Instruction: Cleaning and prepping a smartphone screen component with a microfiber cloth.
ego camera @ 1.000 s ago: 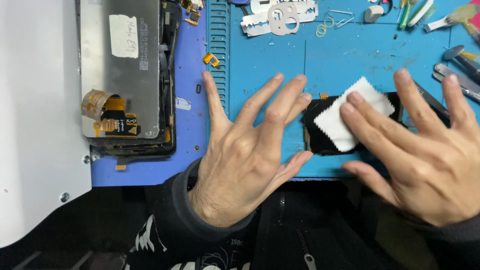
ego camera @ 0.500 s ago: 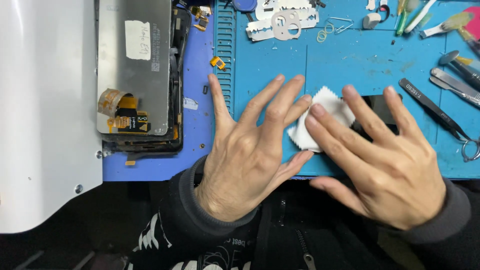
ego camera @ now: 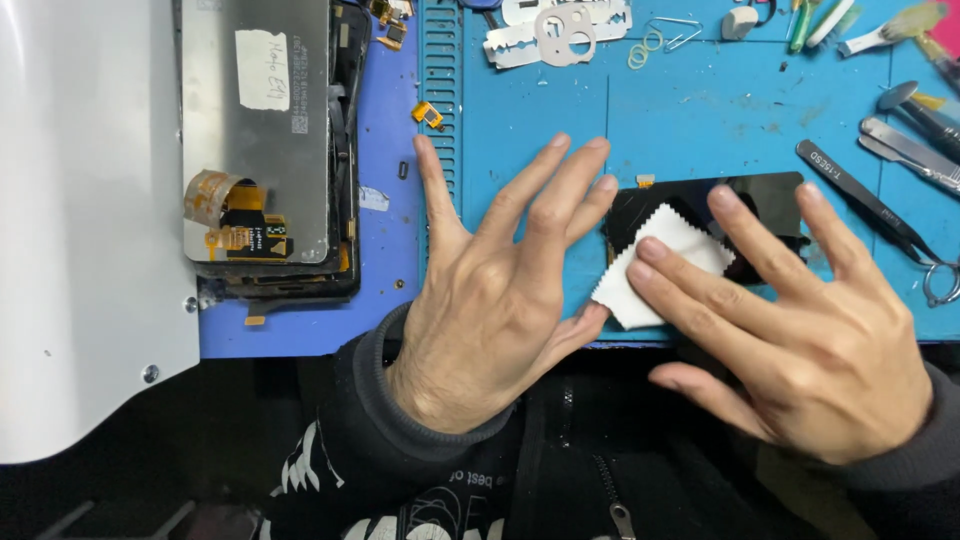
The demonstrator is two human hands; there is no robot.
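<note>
Pressing white cloth (ego camera: 660,265) on black screen (ego camera: 760,200), right hand (ego camera: 800,330) lies flat.

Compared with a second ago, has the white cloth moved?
Yes. The white cloth slid left across the black panel, now overhanging its left end.

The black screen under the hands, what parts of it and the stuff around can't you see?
Head view only:
- Black screen: its near part is hidden by the white cloth and the right hand.
- What the left hand covers on the blue mat.
- Scissors: cut off by the right edge.
- Small orange part: too small to tell its kind.
- Top-edge tools: cut off.
</note>
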